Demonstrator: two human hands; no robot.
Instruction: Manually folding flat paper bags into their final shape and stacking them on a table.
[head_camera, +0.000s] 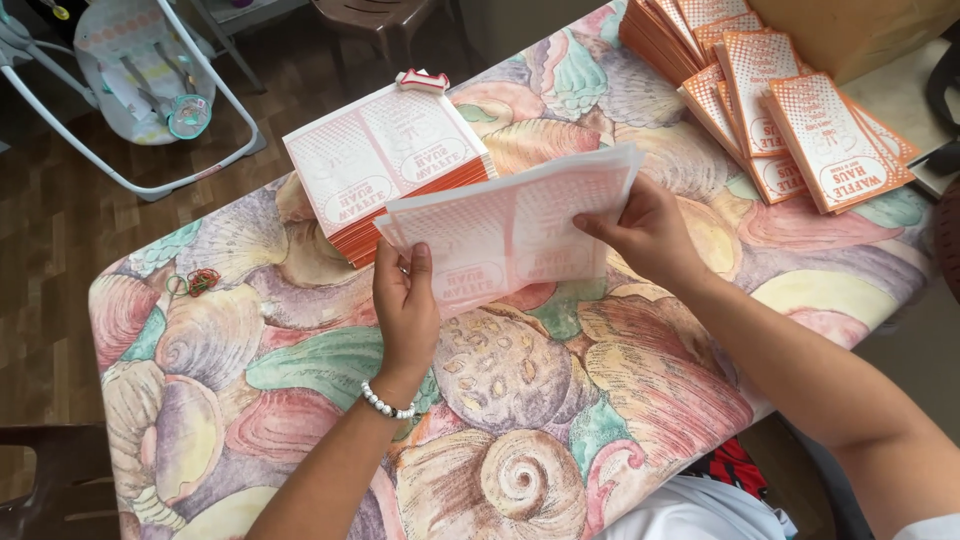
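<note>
Head view: a thin bundle of flat orange-and-white printed sheets (515, 232) is held in the air above the counter (300, 350), between both hands. The bundle is tilted, with its right end raised.

The left hand (405, 305) grips the lower left edge of the bundle. Its thumb lies on the near face; its fingers (383, 262) are curled behind the sheets and pinch them against the thumb. A white bead bracelet (387, 405) sits on the left wrist.

The right hand (650, 235) grips the right edge of the bundle. Its thumb presses on the near face; the remaining fingers are hidden behind the sheets, pinching the edge.

Just beyond the left fingers, a tall stack of the same flat sheets (385, 160) rests on the counter, touching or nearly touching the far side of the held bundle; which of the two cannot be told. A small red-and-white object (422, 80) lies on the far corner of that stack.

Beyond and to the right of the right fingers, well apart, fanned piles of folded orange printed sleeves (800, 110) lie on the counter.

To the left of the left fingers, well apart, a few coloured rubber bands (195, 282) lie on the counter. The counter carries a pastel seashell-pattern cover. Beyond the counter, a baby bouncer seat (140, 70) stands on the wooden floor (50, 250).
</note>
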